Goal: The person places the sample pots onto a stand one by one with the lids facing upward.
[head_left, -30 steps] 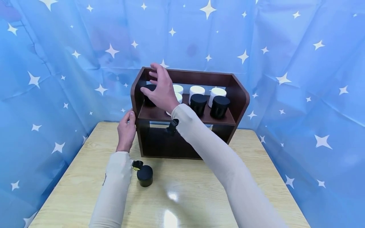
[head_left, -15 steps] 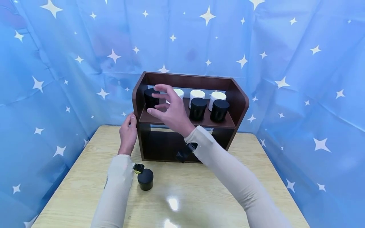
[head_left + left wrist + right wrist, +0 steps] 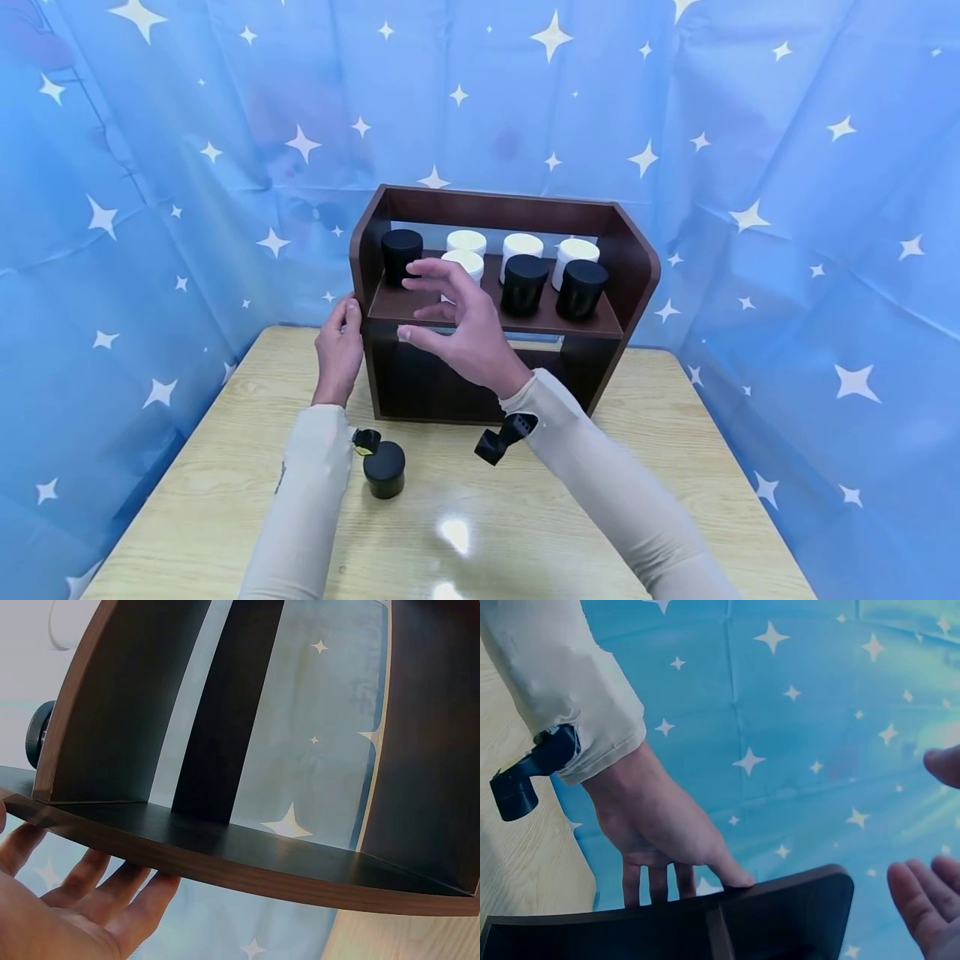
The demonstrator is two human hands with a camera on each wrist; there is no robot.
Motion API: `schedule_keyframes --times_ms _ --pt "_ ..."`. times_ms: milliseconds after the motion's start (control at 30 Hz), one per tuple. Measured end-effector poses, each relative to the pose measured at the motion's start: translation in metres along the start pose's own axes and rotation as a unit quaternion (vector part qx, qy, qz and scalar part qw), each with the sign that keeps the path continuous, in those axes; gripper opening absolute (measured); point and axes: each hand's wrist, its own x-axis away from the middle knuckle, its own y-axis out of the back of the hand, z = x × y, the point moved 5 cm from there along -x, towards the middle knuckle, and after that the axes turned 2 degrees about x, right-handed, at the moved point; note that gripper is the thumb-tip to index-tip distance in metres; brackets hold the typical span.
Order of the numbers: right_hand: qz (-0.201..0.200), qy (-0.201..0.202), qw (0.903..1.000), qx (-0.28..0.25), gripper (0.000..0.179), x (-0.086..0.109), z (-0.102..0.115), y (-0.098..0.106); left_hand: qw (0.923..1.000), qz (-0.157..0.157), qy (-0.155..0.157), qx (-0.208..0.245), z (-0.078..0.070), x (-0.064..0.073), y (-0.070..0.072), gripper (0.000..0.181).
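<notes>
In the head view a dark brown two-tier shelf (image 3: 637, 271) bears black jars and white jars on its upper board. My left hand (image 3: 340, 350) rests against its left side panel; in the left wrist view the hand's fingers (image 3: 124, 896) lie along the panel's outer face. The right wrist view shows the left thumb at the panel's edge. Before the shelf my right hand (image 3: 476, 337) hovers, fingers apart and slightly bent, holding nothing. It partly hides a front white jar (image 3: 463, 262). Left of that stands a black jar (image 3: 402, 250) by the left panel.
Two black jars (image 3: 524, 283) stand at the front right of the upper board, with white jars (image 3: 522, 243) behind. Another black jar (image 3: 384, 468) stands on the wooden table (image 3: 225, 467) beside the left wrist. A starry blue curtain (image 3: 787, 167) surrounds the table.
My right hand has drawn back, down and to the right, away from the black jar at the left of the upper board, which now shows more fully. My left hand stays at the side panel.
</notes>
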Motion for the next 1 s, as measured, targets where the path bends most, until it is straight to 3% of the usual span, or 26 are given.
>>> schedule_keyframes --times_ms 333,1000 --pt "0.022 0.0 0.9996 -0.015 0.063 0.01 -0.007 0.0 1.0 0.006 0.005 0.0 -0.002 0.002 -0.001 0.056" --pt "0.058 -0.033 0.9969 -0.042 0.062 0.029 -0.052 -0.012 0.9999 0.001 -0.006 -0.011 0.0 0.002 0.001 0.057"
